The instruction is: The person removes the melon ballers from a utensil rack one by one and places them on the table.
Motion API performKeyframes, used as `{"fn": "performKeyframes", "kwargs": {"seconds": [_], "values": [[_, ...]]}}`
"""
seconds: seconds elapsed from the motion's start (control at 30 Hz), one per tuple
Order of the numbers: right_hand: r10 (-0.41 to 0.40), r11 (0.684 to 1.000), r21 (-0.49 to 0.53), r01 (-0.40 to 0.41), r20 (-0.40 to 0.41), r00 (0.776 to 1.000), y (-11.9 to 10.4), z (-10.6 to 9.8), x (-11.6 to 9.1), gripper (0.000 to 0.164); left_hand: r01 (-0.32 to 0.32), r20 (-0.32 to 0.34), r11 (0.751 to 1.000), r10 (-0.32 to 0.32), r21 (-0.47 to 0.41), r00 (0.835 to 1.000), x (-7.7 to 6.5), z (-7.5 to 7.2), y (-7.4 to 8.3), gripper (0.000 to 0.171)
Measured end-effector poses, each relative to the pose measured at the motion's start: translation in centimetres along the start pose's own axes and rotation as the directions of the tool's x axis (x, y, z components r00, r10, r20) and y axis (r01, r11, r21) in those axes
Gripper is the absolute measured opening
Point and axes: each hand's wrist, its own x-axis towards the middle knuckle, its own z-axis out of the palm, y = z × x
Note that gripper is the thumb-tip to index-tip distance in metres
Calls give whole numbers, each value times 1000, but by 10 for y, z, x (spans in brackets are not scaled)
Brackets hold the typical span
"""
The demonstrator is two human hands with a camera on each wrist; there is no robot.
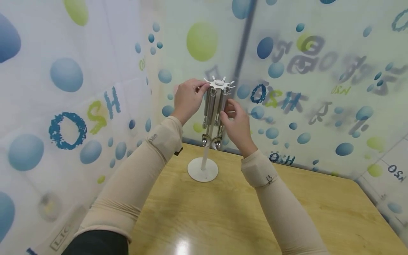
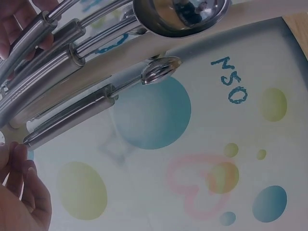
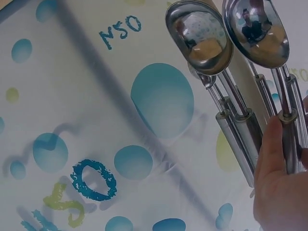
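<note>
A white utensil stand [image 1: 194,171] with a spoked top rack stands on the table, several metal utensils hanging from it. My left hand [image 1: 188,99] is at the rack's left edge, thumb and fingertips pinched at the top of a utensil with a narrow, pointed head [image 2: 161,70]. In the left wrist view those fingertips meet its handle end; the hook is hidden. Lower on the right side, my right hand [image 1: 238,124] holds the handle of an ice cream scoop [image 3: 257,33] between thumb and fingers. Another scoop [image 3: 202,41] hangs beside it, bowl downward.
The wooden table [image 1: 197,212] spreads in front of the stand and to its right. Close behind and to the left hangs a curtain [image 1: 121,53] printed with blue and green dots and letters.
</note>
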Motion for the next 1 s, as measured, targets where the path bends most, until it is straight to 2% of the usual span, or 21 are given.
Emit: {"fn": "performKeyframes", "kwargs": {"seconds": [0.47,0.67,1.0], "values": [[-15,1000,12,15,-8,1000,-2,-2,-5,48,27,5,1000,-27,-10,1000,-2,-1,4,28],[-17,1000,17,17,-1,1000,-2,-4,-8,47,14,-2,1000,-14,5,1000,-3,-2,3,28],[64,998,23,-65,41,997,9,-11,-14,47,2,-4,1000,-2,-6,1000,-3,-1,3,29]]}}
